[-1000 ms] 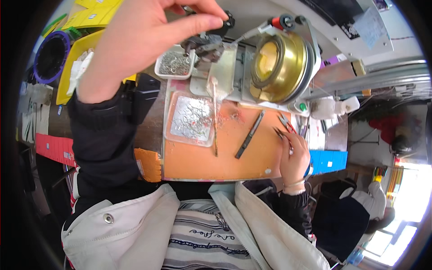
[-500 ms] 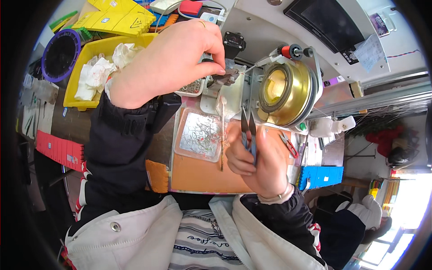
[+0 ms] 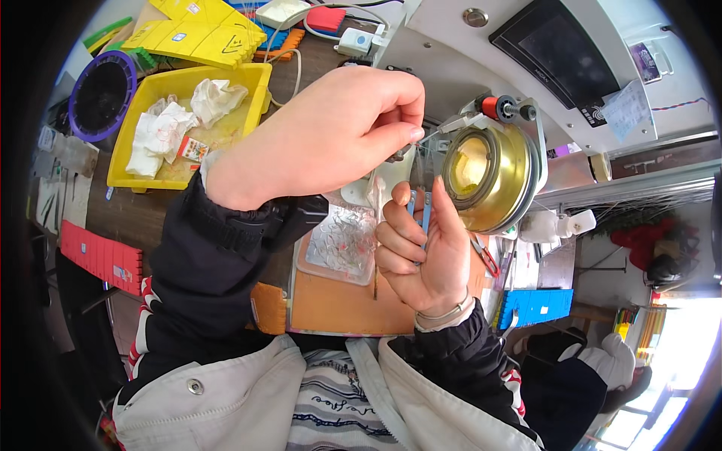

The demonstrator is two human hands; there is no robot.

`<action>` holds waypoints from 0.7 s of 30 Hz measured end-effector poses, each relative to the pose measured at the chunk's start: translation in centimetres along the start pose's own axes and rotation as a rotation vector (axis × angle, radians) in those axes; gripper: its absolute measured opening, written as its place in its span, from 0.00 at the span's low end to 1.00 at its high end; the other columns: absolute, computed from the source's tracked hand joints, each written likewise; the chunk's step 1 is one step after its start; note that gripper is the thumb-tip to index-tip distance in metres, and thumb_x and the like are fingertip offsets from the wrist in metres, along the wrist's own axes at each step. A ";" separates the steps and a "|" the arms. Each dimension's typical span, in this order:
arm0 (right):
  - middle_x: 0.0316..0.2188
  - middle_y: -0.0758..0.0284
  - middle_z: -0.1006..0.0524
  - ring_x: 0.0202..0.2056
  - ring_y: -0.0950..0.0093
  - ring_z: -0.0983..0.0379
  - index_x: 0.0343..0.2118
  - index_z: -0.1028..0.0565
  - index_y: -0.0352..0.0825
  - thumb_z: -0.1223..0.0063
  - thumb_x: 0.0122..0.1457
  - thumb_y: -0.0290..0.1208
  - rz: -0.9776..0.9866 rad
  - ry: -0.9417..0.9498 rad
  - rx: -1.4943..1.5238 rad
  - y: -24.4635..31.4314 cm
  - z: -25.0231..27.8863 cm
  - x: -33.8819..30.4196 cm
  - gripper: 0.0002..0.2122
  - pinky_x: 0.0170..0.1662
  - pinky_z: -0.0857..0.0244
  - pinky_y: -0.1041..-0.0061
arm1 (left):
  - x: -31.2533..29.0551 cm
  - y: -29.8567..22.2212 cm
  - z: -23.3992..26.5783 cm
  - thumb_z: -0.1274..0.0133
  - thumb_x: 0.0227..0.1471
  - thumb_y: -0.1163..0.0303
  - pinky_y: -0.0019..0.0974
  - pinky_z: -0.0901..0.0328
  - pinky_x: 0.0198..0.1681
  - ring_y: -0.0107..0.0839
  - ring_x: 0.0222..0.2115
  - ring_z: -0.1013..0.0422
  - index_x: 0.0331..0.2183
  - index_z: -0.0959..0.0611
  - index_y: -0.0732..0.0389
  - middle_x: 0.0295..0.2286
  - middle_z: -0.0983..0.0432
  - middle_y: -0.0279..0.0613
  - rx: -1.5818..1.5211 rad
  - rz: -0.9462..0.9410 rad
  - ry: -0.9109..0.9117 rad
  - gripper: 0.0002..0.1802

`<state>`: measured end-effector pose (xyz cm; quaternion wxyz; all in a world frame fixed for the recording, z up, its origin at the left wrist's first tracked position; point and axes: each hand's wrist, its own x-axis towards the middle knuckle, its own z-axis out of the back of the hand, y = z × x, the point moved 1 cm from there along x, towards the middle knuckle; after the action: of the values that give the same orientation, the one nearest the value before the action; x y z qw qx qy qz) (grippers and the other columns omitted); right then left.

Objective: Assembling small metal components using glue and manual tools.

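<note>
My left hand (image 3: 320, 139) reaches over to the small machine, thumb and forefinger pinched together beside the brass-coloured drum (image 3: 492, 177). What sits between those fingertips is too small to make out. Just below them, my right hand (image 3: 425, 259) grips a pair of thread snips (image 3: 427, 214) with bluish-grey handles, blades pointing up toward the left fingertips. Under the hands is a clear plastic tray (image 3: 338, 244) scattered with many small hooks. A thin stick (image 3: 376, 282) lies beside the tray.
A yellow bin (image 3: 154, 183) with crumpled tissues stands at left. Red-handled snips (image 3: 485, 255) lie right of my right hand. A red spool (image 3: 496, 107) tops the machine, below a dark screen (image 3: 549, 52). Blue foam (image 3: 534, 307) lies at right; another person (image 3: 587, 368) is beyond.
My left hand has moved right and down, toward the drum. My right hand has risen slightly, bringing the snips' blades close to the left fingertips.
</note>
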<state>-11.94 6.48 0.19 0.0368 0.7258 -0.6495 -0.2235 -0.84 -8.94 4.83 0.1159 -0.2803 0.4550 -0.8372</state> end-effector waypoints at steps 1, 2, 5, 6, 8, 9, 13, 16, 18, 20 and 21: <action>0.16 0.79 0.47 0.15 0.88 0.56 0.39 0.30 0.35 0.68 0.70 0.50 -0.001 0.000 0.002 0.0 -0.1 0.1 0.21 0.17 0.61 0.86 | 0.0 -0.1 -0.1 0.49 0.56 0.76 0.28 0.45 0.21 0.18 0.19 0.41 0.28 0.28 0.65 0.18 0.37 0.32 0.001 0.002 0.001 0.06; 0.16 0.79 0.47 0.16 0.88 0.56 0.39 0.30 0.36 0.67 0.70 0.50 -0.007 -0.016 0.003 -0.1 -0.1 0.2 0.20 0.17 0.61 0.86 | 0.0 -0.1 -0.1 0.48 0.56 0.76 0.26 0.46 0.21 0.15 0.19 0.42 0.27 0.28 0.64 0.18 0.37 0.29 -0.040 0.045 -0.006 0.06; 0.17 0.79 0.47 0.16 0.88 0.56 0.39 0.30 0.36 0.67 0.70 0.49 -0.013 -0.021 -0.001 -0.1 0.0 0.4 0.20 0.18 0.61 0.86 | 0.0 -0.1 -0.2 0.47 0.56 0.76 0.23 0.47 0.21 0.11 0.19 0.42 0.27 0.27 0.63 0.18 0.36 0.25 -0.117 0.107 -0.015 0.07; 0.17 0.79 0.47 0.16 0.88 0.56 0.38 0.30 0.36 0.66 0.70 0.49 -0.011 -0.010 -0.007 -0.1 0.0 0.5 0.19 0.18 0.61 0.86 | 0.0 -0.1 -0.2 0.47 0.56 0.75 0.22 0.48 0.21 0.10 0.19 0.43 0.27 0.26 0.62 0.18 0.36 0.23 -0.152 0.124 -0.016 0.07; 0.17 0.79 0.47 0.16 0.88 0.55 0.38 0.30 0.36 0.66 0.70 0.49 -0.011 -0.007 -0.013 0.0 -0.1 0.6 0.19 0.18 0.61 0.86 | 0.0 0.1 -0.2 0.47 0.56 0.76 0.22 0.48 0.20 0.10 0.19 0.42 0.27 0.26 0.62 0.18 0.36 0.23 -0.168 0.129 -0.010 0.07; 0.17 0.79 0.47 0.16 0.88 0.55 0.38 0.30 0.36 0.66 0.70 0.49 -0.008 -0.005 -0.021 0.0 -0.1 0.6 0.19 0.18 0.61 0.86 | 0.0 0.2 -0.2 0.47 0.56 0.76 0.22 0.48 0.20 0.11 0.19 0.42 0.27 0.26 0.62 0.18 0.36 0.24 -0.184 0.130 -0.004 0.06; 0.17 0.80 0.47 0.16 0.88 0.55 0.38 0.30 0.37 0.66 0.70 0.49 -0.007 -0.023 -0.007 0.0 -0.1 0.8 0.19 0.18 0.61 0.86 | 0.0 0.0 0.0 0.47 0.56 0.76 0.22 0.48 0.20 0.11 0.19 0.42 0.27 0.26 0.63 0.18 0.37 0.24 -0.194 0.147 0.016 0.07; 0.17 0.80 0.47 0.16 0.88 0.55 0.37 0.30 0.37 0.65 0.70 0.48 0.003 -0.028 0.019 -0.2 -0.2 0.9 0.18 0.18 0.61 0.86 | -0.1 0.0 0.1 0.47 0.56 0.76 0.22 0.47 0.20 0.11 0.19 0.42 0.26 0.26 0.63 0.17 0.37 0.24 -0.170 0.130 0.009 0.07; 0.16 0.80 0.47 0.17 0.88 0.55 0.36 0.31 0.38 0.64 0.70 0.48 0.023 -0.025 0.011 -0.5 -0.1 1.0 0.17 0.18 0.61 0.86 | -0.2 0.0 0.3 0.48 0.56 0.77 0.23 0.47 0.20 0.12 0.19 0.42 0.26 0.27 0.63 0.17 0.37 0.25 -0.153 0.110 0.002 0.07; 0.16 0.80 0.46 0.17 0.88 0.55 0.36 0.31 0.38 0.63 0.70 0.47 0.032 -0.052 0.006 -0.6 -0.2 1.0 0.17 0.18 0.61 0.86 | -0.1 0.0 0.3 0.48 0.56 0.77 0.23 0.47 0.20 0.12 0.19 0.41 0.26 0.27 0.64 0.17 0.37 0.25 -0.143 0.101 0.008 0.07; 0.16 0.81 0.46 0.16 0.88 0.55 0.35 0.31 0.39 0.63 0.70 0.46 0.038 -0.080 0.000 -0.6 -0.3 1.0 0.16 0.18 0.61 0.86 | -0.1 -0.1 0.4 0.48 0.56 0.77 0.23 0.46 0.20 0.12 0.19 0.41 0.26 0.27 0.64 0.17 0.37 0.26 -0.132 0.093 0.015 0.07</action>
<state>-11.24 5.58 -0.05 0.0149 0.7037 -0.6643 -0.2516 -0.51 -9.09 5.00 0.1326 -0.2598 0.5227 -0.8011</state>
